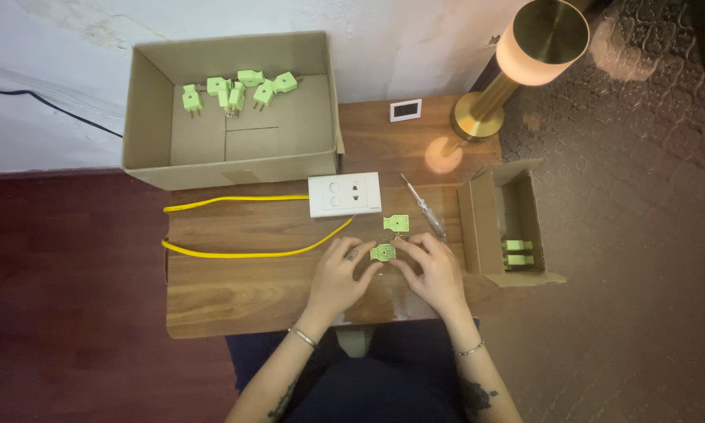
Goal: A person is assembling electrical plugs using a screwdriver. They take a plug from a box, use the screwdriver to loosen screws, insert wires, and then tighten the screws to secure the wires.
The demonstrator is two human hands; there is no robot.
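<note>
Both my hands rest on a small wooden table (235, 294). My left hand (338, 276) and my right hand (433, 269) meet around a light green plug half (383, 252), pinching it between the fingertips. A second green plug half (396, 222) lies just beyond it on the wood. A yellow wire (243, 252) runs from the left up to my left fingers. A white socket plate (345, 194) lies past the hands. A screwdriver with a clear handle (424, 206) lies to the right of it.
A large open cardboard box (149, 117) at the back left holds several green plugs (235, 90). A smaller open box (478, 235) at the right holds green plugs (518, 252). A brass lamp (525, 55) and a small white card (405, 110) stand at the back.
</note>
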